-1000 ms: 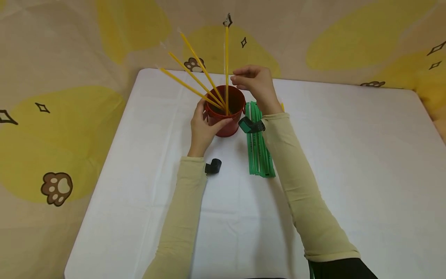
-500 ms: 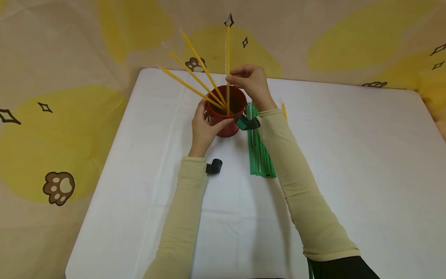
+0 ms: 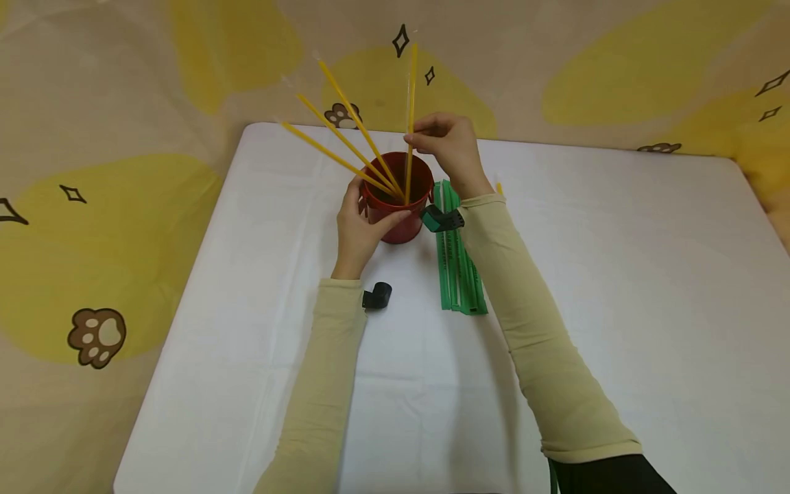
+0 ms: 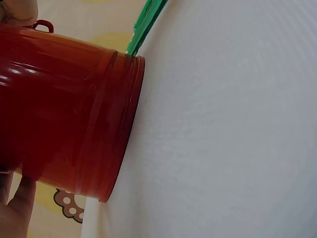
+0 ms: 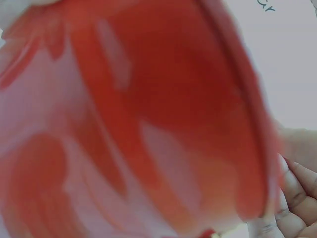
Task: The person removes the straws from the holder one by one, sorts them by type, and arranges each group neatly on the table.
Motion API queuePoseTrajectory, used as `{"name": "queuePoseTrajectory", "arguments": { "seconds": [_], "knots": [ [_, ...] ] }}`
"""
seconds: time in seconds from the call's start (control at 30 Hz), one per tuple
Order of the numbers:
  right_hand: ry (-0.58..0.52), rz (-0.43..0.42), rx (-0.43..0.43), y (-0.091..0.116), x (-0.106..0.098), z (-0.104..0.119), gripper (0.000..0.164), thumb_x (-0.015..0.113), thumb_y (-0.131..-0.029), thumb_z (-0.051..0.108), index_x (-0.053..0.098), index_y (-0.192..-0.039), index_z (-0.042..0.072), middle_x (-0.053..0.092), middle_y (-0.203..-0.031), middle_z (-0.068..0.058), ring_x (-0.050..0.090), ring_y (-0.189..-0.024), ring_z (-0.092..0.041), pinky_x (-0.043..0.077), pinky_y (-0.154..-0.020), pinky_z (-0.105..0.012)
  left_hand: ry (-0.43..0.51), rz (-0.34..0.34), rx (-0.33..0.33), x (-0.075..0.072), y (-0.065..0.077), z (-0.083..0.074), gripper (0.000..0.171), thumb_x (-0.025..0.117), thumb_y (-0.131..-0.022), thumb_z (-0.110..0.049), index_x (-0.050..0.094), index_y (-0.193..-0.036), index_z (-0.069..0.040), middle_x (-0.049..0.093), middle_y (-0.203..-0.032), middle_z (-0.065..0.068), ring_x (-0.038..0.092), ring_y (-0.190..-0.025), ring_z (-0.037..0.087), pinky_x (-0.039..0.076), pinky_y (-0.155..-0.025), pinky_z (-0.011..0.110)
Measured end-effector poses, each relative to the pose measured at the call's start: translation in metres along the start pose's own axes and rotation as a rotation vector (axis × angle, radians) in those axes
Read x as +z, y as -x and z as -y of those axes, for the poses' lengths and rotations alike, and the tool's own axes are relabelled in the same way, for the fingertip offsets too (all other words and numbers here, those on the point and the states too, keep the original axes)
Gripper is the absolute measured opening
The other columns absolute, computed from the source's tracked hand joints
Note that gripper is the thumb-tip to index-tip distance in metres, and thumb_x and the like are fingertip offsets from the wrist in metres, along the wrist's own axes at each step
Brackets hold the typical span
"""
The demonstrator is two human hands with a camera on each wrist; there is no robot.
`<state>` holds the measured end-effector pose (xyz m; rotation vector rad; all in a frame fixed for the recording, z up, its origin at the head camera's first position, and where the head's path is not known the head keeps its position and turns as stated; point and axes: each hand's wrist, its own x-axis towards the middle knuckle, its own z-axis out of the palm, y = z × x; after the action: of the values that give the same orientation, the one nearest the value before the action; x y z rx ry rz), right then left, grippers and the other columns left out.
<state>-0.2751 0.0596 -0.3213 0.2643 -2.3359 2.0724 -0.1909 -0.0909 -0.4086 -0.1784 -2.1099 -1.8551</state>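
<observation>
A small red bucket (image 3: 401, 223) stands upright on the white table. My left hand (image 3: 359, 233) grips it from the left, thumb across its front near the rim and fingers round its far side. Several yellow straws (image 3: 338, 155) in clear wrappers lean left out of it. One more yellow straw (image 3: 412, 86) rises nearly upright, tilted slightly right. My right hand (image 3: 447, 145) pinches that straw above the bucket's rim with thumb and forefinger. In the left wrist view, the bucket's wall (image 4: 59, 109) fills the left side; in the right wrist view, a blurred red bucket wall (image 5: 173, 89) covers most.
Several long green packets (image 3: 459, 274) lie side by side right of the bucket, partly under the right forearm. A yellow straw end (image 3: 500, 188) shows beyond the right sleeve. A patterned cloth backdrop (image 3: 543, 41) hangs behind the white table (image 3: 617, 274).
My right hand has come left onto the upright straw and taken it between its fingertips. The straw's top has swung slightly right. My left hand stays on the bucket.
</observation>
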Motion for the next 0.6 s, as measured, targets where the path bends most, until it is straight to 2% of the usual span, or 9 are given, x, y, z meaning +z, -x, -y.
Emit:
{"name": "queuePoseTrajectory", "arguments": {
  "seconds": [0.33,0.6],
  "knots": [
    [-0.074,-0.024,-0.017,0.006,-0.008,0.007,0.011,0.074,-0.080,0.002,0.068,-0.088,-0.001,0.064,-0.086,-0.007,0.062,-0.081,-0.019,0.055,-0.079,-0.028,-0.022,0.005,0.034,-0.002,-0.001,0.000,0.077,0.081,-0.075,-0.013,0.039,-0.139,-0.005,0.048,-0.136,0.007,0.041,-0.126,0.011,0.035,-0.106,0.028],
    [-0.100,-0.057,-0.053,0.010,-0.013,0.012,0.009,0.074,-0.079,0.001,0.069,-0.086,0.001,0.064,-0.083,-0.006,0.061,-0.079,-0.019,0.055,-0.077,-0.028,-0.010,0.009,0.016,-0.001,-0.001,0.000,0.077,0.081,-0.075,-0.014,0.039,-0.139,-0.005,0.048,-0.136,0.007,0.040,-0.126,0.011,0.035,-0.107,0.029]
  ]
}}
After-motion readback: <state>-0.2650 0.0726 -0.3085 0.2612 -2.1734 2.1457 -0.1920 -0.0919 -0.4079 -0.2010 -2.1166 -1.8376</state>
